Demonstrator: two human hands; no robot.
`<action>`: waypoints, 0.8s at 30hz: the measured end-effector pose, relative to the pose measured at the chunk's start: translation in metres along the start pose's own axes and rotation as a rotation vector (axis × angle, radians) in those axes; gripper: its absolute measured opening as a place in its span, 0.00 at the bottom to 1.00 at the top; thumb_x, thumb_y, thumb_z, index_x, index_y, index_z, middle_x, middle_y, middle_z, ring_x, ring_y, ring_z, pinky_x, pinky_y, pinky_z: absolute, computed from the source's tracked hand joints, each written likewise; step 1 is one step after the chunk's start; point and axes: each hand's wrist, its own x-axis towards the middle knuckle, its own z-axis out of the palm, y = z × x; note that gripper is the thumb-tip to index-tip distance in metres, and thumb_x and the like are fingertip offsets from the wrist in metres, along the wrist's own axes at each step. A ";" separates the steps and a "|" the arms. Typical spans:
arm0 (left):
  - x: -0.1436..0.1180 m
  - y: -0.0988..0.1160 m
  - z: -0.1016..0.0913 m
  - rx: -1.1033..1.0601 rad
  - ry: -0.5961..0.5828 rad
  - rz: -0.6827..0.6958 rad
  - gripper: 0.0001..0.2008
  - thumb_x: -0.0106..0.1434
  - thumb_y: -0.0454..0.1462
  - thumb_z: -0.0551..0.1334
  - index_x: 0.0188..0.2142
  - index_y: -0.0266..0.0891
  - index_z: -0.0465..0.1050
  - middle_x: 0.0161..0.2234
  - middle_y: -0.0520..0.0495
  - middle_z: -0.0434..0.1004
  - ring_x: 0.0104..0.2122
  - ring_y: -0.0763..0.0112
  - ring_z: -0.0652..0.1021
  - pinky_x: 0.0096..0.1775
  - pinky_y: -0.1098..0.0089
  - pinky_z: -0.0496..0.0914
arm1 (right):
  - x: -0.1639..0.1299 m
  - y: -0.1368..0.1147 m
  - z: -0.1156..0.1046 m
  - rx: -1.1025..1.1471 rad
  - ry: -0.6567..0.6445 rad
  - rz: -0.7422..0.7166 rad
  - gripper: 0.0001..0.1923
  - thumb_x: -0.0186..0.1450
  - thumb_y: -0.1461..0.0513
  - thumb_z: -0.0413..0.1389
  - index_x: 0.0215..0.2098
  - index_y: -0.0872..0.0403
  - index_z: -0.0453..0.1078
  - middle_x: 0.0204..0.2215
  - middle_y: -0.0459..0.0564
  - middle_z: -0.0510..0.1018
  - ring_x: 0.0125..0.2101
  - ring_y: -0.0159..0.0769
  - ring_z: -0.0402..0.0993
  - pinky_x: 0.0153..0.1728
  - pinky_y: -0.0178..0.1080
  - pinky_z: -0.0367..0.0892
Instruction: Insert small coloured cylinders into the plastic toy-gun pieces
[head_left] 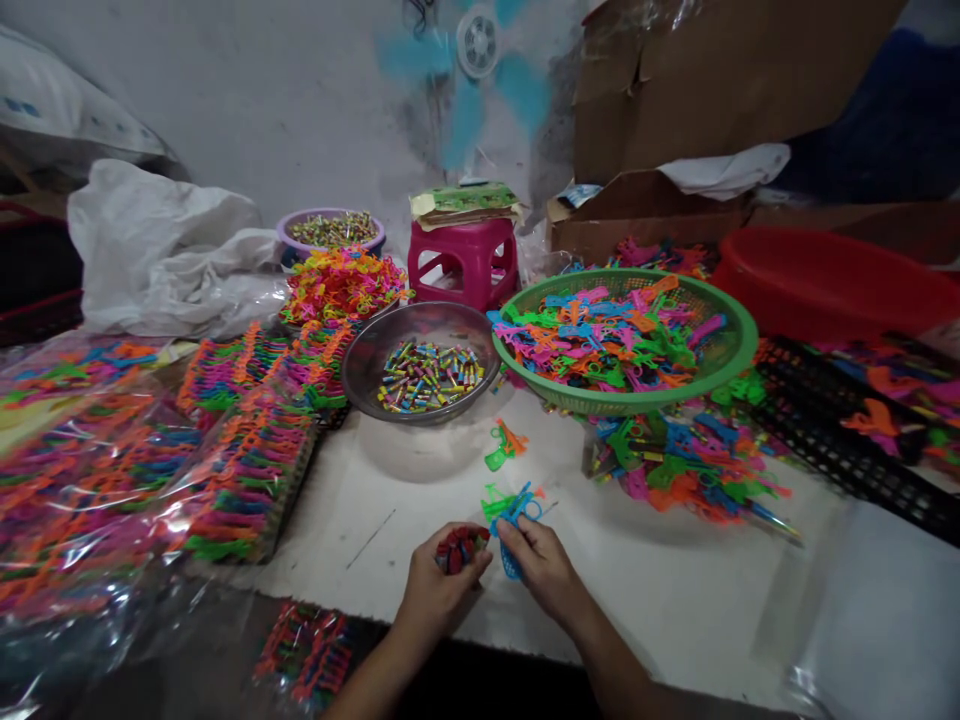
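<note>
My left hand (439, 580) is closed around a cluster of small red-and-dark pieces (459, 549), whose kind I cannot make out. Pinched in my right hand (547, 570) is a blue plastic toy gun (511, 515), close beside the left fingers. Just beyond it, a green plastic toy piece (493, 503) lies on the white tabletop (360, 570). Farther out, a green and orange pair of toy guns (506, 443) rests on the table. A metal bowl (360, 385) holds many small, colourful printed tubes (431, 375).
A green basket (630, 402) heaped with toy guns stands at right, with a loose pile (682, 465) before it. Bagged rows of colourful toys (240, 460) cover the left. Behind are a pink stool (465, 255), a purple basin (283, 228), a fan (478, 42) and cardboard boxes (720, 85).
</note>
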 end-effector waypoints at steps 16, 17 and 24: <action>-0.003 0.005 0.008 -0.138 -0.034 -0.128 0.20 0.43 0.45 0.66 0.31 0.32 0.68 0.13 0.55 0.65 0.12 0.79 0.65 0.14 0.77 0.63 | -0.005 -0.013 -0.002 -0.100 0.032 -0.028 0.19 0.62 0.52 0.45 0.19 0.54 0.57 0.14 0.39 0.55 0.18 0.26 0.54 0.20 0.31 0.51; -0.002 0.006 0.008 -0.148 -0.044 -0.133 0.20 0.43 0.45 0.66 0.31 0.32 0.68 0.13 0.55 0.65 0.12 0.79 0.66 0.14 0.77 0.63 | -0.005 -0.013 -0.002 -0.091 0.031 -0.022 0.19 0.62 0.52 0.45 0.19 0.54 0.58 0.14 0.40 0.55 0.18 0.26 0.54 0.20 0.31 0.51; -0.001 -0.001 0.007 -0.145 -0.090 -0.142 0.20 0.45 0.44 0.65 0.33 0.31 0.67 0.13 0.55 0.65 0.12 0.78 0.65 0.13 0.77 0.62 | -0.009 -0.009 -0.003 -0.084 0.011 -0.017 0.18 0.61 0.52 0.46 0.20 0.55 0.60 0.15 0.40 0.57 0.19 0.27 0.55 0.21 0.30 0.52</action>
